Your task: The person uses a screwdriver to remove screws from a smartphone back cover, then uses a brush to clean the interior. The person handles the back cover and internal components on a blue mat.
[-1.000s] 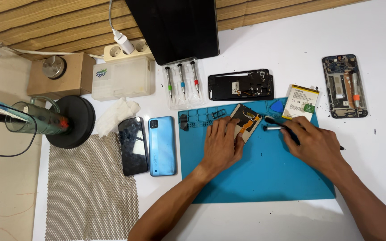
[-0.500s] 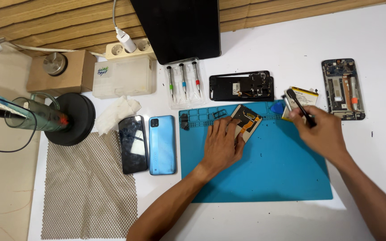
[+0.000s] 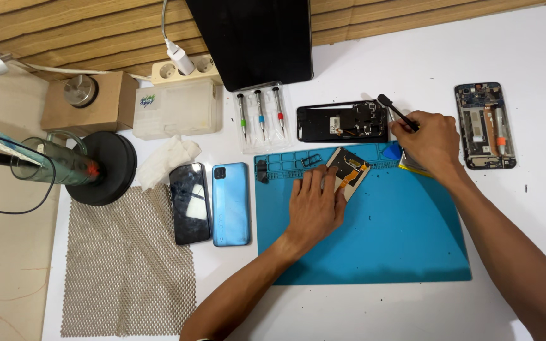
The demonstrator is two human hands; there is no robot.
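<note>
While the left hand [image 3: 316, 205] presses flat on the small tan-and-black phone screen module [image 3: 349, 170] to pin it on the blue silicone work mat [image 3: 380, 233], the right hand [image 3: 430, 144] pinches a slim black brush-tipped tool [image 3: 394, 111], raised beside the black phone frame [image 3: 342, 121].

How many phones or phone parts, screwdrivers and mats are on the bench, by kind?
Whole phones: 2, a black phone and a blue phone
Opened phone frames: 2, black frame, stripped frame
Screen part under left hand: 1
Screwdrivers in case: 3
Mats: 2, blue mat, mesh mat
Total: 10
</note>
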